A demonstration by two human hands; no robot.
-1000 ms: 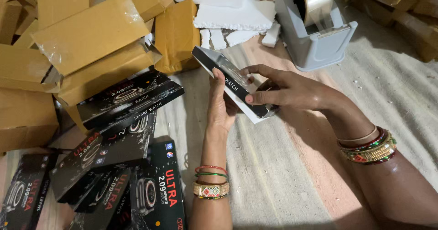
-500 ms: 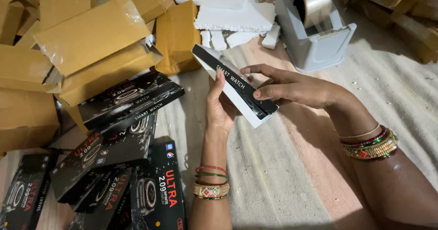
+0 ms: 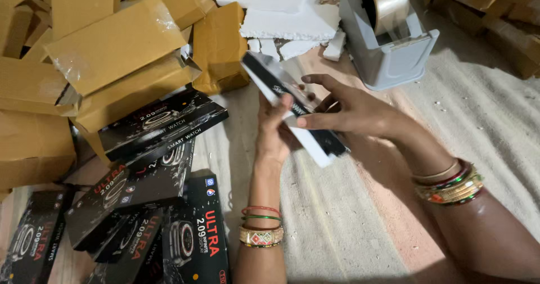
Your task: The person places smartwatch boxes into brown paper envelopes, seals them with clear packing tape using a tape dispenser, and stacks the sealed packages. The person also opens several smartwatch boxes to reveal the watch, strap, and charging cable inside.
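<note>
Both my hands hold one long black-and-white watch box [image 3: 270, 81] above the cloth-covered floor. My left hand [image 3: 274, 132] supports it from underneath, thumb up along its near side. My right hand [image 3: 349, 112] grips it from the right, fingers laid across its top face. The box is tilted, its far end pointing up and left, and it looks blurred. Bangles circle both my wrists.
Several black watch boxes [image 3: 163, 123] lie piled at lower left. Brown paper-wrapped parcels [image 3: 112, 42] are heaped at upper left. A grey tape dispenser [image 3: 388, 42] with a tape roll stands at the top right, white foam pieces [image 3: 287, 14] beside it.
The box has been turned in my hands, its far end swinging up and left. My left thumb has come up along its side, and my right fingers have shifted over its top.
</note>
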